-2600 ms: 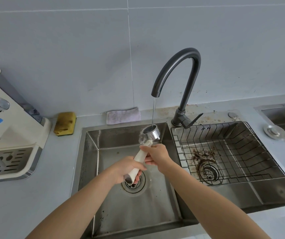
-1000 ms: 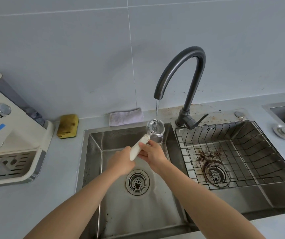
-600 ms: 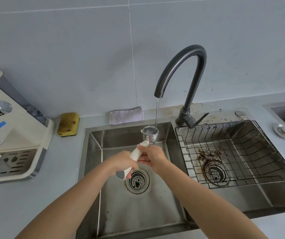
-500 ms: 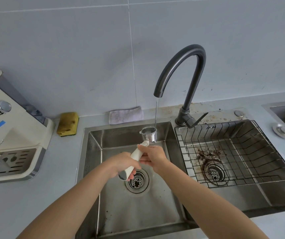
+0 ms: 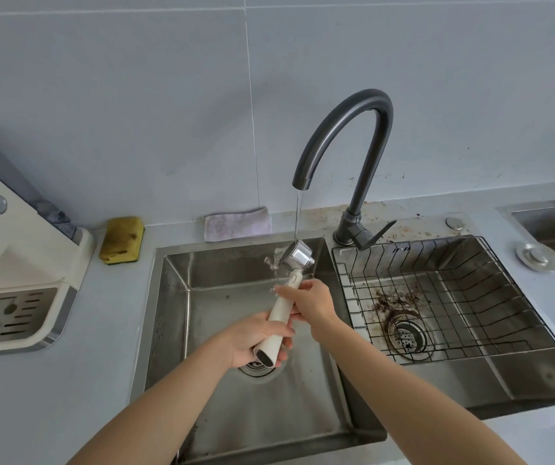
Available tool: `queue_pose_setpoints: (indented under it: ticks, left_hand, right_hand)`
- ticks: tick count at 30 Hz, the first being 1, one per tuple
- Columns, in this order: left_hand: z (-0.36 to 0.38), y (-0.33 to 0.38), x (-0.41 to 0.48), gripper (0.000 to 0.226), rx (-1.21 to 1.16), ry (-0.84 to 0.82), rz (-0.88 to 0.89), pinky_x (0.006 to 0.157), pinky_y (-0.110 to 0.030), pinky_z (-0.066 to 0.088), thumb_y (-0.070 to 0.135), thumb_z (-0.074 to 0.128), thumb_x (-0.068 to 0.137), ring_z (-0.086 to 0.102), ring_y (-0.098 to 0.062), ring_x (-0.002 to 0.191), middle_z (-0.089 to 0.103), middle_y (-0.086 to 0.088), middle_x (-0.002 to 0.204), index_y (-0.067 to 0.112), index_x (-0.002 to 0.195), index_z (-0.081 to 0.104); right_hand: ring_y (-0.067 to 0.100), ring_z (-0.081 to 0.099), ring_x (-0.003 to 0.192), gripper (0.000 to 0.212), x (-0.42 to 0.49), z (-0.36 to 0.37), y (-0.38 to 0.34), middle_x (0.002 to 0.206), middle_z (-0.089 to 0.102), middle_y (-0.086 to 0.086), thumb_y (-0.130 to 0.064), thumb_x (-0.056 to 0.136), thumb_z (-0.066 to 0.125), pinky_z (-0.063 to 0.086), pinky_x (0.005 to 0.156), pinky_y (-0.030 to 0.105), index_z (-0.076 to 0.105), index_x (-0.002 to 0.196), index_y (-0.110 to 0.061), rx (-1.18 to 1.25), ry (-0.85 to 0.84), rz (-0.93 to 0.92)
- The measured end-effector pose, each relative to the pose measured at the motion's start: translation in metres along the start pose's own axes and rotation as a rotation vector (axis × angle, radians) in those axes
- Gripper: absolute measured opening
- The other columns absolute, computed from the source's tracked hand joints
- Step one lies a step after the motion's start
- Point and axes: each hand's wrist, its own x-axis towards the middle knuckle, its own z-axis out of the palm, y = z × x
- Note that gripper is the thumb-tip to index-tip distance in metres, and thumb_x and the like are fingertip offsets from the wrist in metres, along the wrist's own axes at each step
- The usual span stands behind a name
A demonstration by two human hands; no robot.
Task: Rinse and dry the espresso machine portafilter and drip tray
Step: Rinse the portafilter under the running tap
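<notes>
Over the stainless-steel left sink basin [image 5: 175, 330], a white-handled portafilter with a polished metal head [image 5: 298, 257] is held in both bare hands. The butt of the handle is wrapped by the left hand [image 5: 256, 340], nearest the camera, with the fingers curled fully round it. Farther up, the neck of the handle is pinched by the right hand [image 5: 306, 302], which is partly closed and lies nearer the head. The long axis is seen to run away from the body and slightly rightward, rising from the dark end cap to the metal basket, which points at the back wall. The basket is tilted leftward under a thin stream from the dark grey gooseneck tap [image 5: 346, 135], and water is spilled from its left rim. The slotted drip tray [image 5: 11, 313] is left seated in the cream espresso machine [image 5: 17, 260], well apart at far left.
</notes>
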Motion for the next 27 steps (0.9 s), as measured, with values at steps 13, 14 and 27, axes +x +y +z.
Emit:
queue_pose_setpoints:
  ticks: [13,14,27]
  left_hand:
    - [0.011,0.0,0.017,0.033,-0.14,-0.062,0.123,0.056,-0.03,0.052,0.006,0.063,0.066,0.054,-0.016,0.051,0.052,-0.006,0.068,0.012,0.096,0.049]
    - [0.011,0.0,0.017,0.032,-0.15,-0.064,0.129,0.055,-0.03,0.052,0.005,0.063,0.066,0.054,-0.017,0.052,0.053,-0.006,0.068,0.012,0.095,0.05]
    - [0.0,-0.008,0.019,0.067,-0.355,-0.372,0.116,0.059,-0.028,0.05,0.02,0.09,0.041,0.053,-0.015,0.053,0.057,-0.003,0.068,0.018,0.095,0.051]
  right_hand:
    - [0.006,0.055,0.067,0.042,0.005,-0.004,-0.014,0.08,0.053,-0.008,-0.029,0.075,0.075,0.046,0.051,0.019,0.053,0.107,-0.013,-0.277,0.096,-0.224]
    - [0.008,0.056,0.069,0.042,0.006,-0.004,-0.014,0.078,0.053,-0.008,-0.029,0.074,0.075,0.051,0.056,0.024,0.054,0.106,-0.014,-0.277,0.103,-0.23]
    - [0.024,0.053,0.066,0.007,0.005,-0.008,-0.019,0.082,0.061,0.009,-0.008,0.087,0.058,0.033,0.036,0.02,0.054,0.092,-0.011,0.079,-0.205,-0.099]
